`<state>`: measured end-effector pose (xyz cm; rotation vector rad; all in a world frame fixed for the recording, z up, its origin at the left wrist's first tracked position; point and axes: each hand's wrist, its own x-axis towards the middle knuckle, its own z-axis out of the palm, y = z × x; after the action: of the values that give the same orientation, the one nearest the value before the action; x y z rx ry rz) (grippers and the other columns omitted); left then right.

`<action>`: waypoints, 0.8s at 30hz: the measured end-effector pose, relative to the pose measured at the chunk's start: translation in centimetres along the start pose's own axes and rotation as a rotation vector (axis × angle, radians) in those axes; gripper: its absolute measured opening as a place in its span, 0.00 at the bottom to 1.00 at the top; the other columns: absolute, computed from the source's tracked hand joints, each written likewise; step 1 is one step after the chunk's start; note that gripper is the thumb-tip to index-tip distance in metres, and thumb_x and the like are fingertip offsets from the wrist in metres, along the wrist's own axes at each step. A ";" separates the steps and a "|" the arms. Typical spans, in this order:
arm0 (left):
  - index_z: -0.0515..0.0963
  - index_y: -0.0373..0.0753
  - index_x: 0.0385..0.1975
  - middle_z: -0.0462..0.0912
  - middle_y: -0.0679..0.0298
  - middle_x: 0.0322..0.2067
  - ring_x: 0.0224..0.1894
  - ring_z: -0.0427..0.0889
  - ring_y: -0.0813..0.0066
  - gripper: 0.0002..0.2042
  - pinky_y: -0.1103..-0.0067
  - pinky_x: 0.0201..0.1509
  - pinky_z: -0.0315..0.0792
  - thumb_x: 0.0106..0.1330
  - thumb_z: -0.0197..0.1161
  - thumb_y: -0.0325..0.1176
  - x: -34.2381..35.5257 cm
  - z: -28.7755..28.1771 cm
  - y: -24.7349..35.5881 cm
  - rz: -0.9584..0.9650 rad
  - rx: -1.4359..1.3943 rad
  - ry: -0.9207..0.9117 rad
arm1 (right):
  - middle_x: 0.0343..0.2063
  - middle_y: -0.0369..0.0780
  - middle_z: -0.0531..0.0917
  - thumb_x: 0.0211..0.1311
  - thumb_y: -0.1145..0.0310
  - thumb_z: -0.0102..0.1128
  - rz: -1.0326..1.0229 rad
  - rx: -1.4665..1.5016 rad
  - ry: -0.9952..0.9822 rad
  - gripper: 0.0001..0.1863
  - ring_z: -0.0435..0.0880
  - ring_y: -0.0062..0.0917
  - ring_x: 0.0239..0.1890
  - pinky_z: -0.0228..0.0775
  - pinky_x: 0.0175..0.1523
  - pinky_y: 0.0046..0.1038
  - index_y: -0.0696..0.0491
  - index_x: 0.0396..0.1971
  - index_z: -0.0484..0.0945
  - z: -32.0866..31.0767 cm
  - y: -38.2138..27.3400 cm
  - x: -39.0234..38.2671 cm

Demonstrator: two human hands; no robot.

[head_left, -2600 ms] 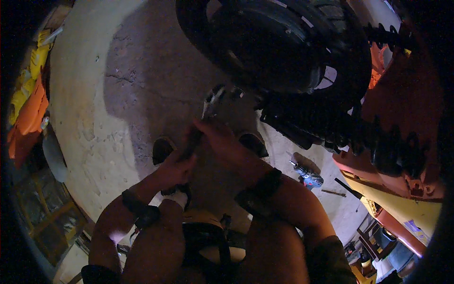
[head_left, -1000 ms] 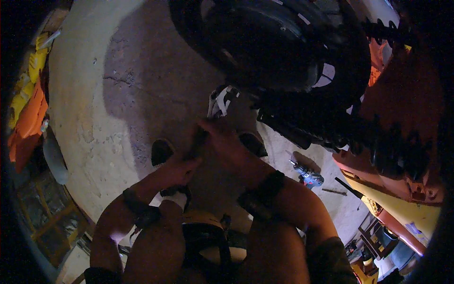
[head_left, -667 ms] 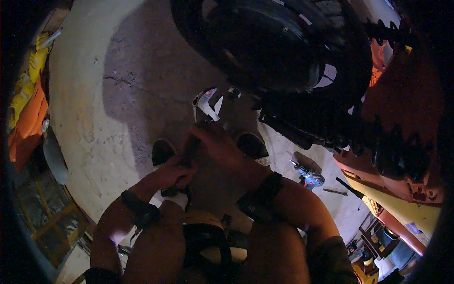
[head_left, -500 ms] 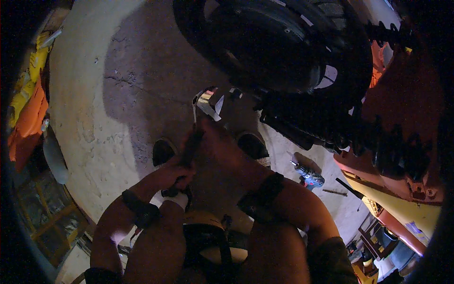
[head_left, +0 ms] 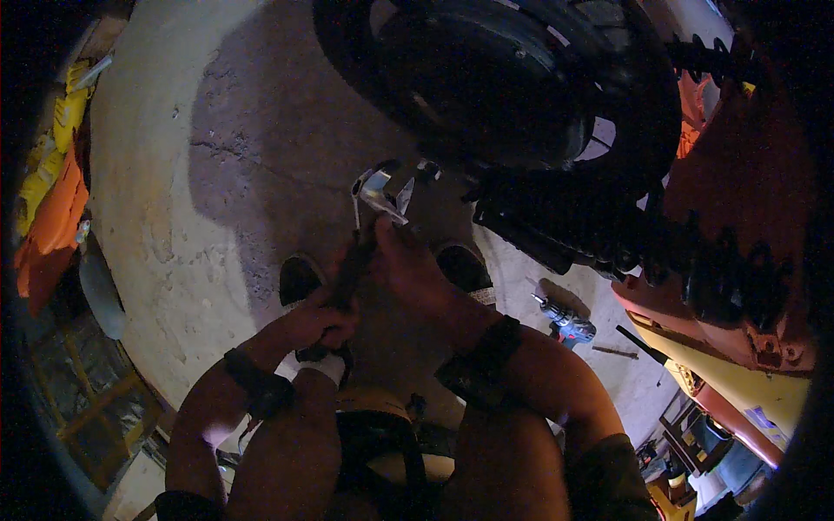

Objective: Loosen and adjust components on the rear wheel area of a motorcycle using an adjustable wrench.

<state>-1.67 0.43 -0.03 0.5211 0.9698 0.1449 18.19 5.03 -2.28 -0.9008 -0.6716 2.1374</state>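
My left hand (head_left: pixel 323 323) is closed around the lower part of a long dark-handled tool (head_left: pixel 352 265) that points away from me between my shoes. A thin, light metal part shows at the tool's far end; its exact kind is unclear in the dim light. My right hand (head_left: pixel 404 260) is closed just beside the tool, gripping a shiny bent metal piece (head_left: pixel 378 193) by its near end. The fingers underneath are mostly hidden. Tool tip and metal piece lie close together; I cannot tell whether they touch.
A large black wheel (head_left: pixel 486 87) stands ahead, with a dark coil spring (head_left: pixel 599 234) near it. To the right a cordless drill (head_left: pixel 565 321) and a thin rod (head_left: pixel 615 352) lie on the concrete floor (head_left: pixel 174 260). Orange and yellow items (head_left: pixel 54 217) line the left edge.
The metal piece has tilted slightly and catches the light differently. My right hand has shifted a little, its thumb showing more plainly; my left hand stays nearly in place.
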 end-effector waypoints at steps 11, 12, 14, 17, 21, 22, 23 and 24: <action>0.72 0.40 0.30 0.70 0.69 0.15 0.14 0.65 0.81 0.04 0.81 0.17 0.58 0.59 0.60 0.29 -0.6 -1.4 -1.6 -0.054 0.073 0.000 | 0.37 0.43 0.84 0.75 0.48 0.27 -0.033 -0.269 -0.056 0.31 0.83 0.30 0.42 0.71 0.53 0.32 0.59 0.45 0.74 0.2 -1.0 -0.6; 0.72 0.40 0.31 0.70 0.69 0.15 0.14 0.65 0.81 0.05 0.81 0.17 0.58 0.59 0.60 0.30 -0.2 -0.9 -1.3 -0.063 0.052 0.002 | 0.37 0.43 0.84 0.75 0.48 0.27 -0.022 -0.299 -0.033 0.31 0.83 0.30 0.42 0.71 0.53 0.32 0.59 0.44 0.75 -0.2 -1.2 -0.8; 0.72 0.40 0.31 0.70 0.69 0.15 0.13 0.65 0.81 0.05 0.80 0.17 0.58 0.59 0.60 0.30 0.4 0.1 -0.9 -0.092 0.012 0.022 | 0.37 0.43 0.84 0.75 0.46 0.26 -0.054 -0.427 0.071 0.33 0.83 0.30 0.42 0.71 0.53 0.32 0.59 0.43 0.76 -1.7 0.7 -0.3; 0.72 0.40 0.32 0.70 0.68 0.15 0.13 0.66 0.80 0.05 0.80 0.17 0.59 0.59 0.60 0.29 -0.3 -1.0 -2.0 -0.078 -0.031 0.039 | 0.38 0.43 0.84 0.73 0.42 0.24 0.015 -0.007 -0.033 0.36 0.83 0.31 0.43 0.72 0.54 0.33 0.59 0.43 0.76 0.7 -0.9 -0.7; 0.72 0.40 0.32 0.70 0.67 0.15 0.13 0.65 0.80 0.05 0.80 0.17 0.58 0.59 0.60 0.29 0.0 -0.4 -1.5 -0.066 -0.019 0.035 | 0.39 0.43 0.84 0.72 0.39 0.24 -0.045 -0.168 -0.014 0.38 0.84 0.31 0.45 0.73 0.55 0.35 0.59 0.45 0.75 -1.0 0.8 -0.2; 0.72 0.40 0.33 0.69 0.67 0.15 0.13 0.64 0.80 0.05 0.80 0.17 0.58 0.59 0.60 0.28 -0.1 -0.6 -1.8 -0.051 -0.025 0.034 | 0.39 0.44 0.84 0.72 0.40 0.25 -0.036 -0.183 -0.006 0.37 0.84 0.31 0.45 0.73 0.55 0.35 0.59 0.46 0.74 -1.1 1.1 0.0; 0.72 0.40 0.33 0.69 0.67 0.16 0.13 0.64 0.80 0.05 0.80 0.17 0.58 0.59 0.60 0.28 -0.1 -0.7 -2.0 -0.036 -0.031 0.033 | 0.39 0.44 0.84 0.72 0.41 0.27 -0.036 -0.187 -0.003 0.36 0.83 0.31 0.45 0.73 0.55 0.35 0.59 0.46 0.74 -1.2 1.4 0.1; 0.72 0.40 0.33 0.69 0.67 0.16 0.13 0.64 0.80 0.05 0.80 0.17 0.58 0.59 0.60 0.28 -0.1 -0.6 -1.8 -0.046 -0.036 0.015 | 0.39 0.44 0.84 0.73 0.42 0.29 -0.036 -0.194 0.004 0.34 0.83 0.31 0.45 0.73 0.55 0.35 0.59 0.46 0.74 -1.4 1.6 0.2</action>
<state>-2.43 -0.91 -1.10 0.4650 0.9914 0.1246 18.52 4.43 -4.31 -0.9865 -0.8982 2.0638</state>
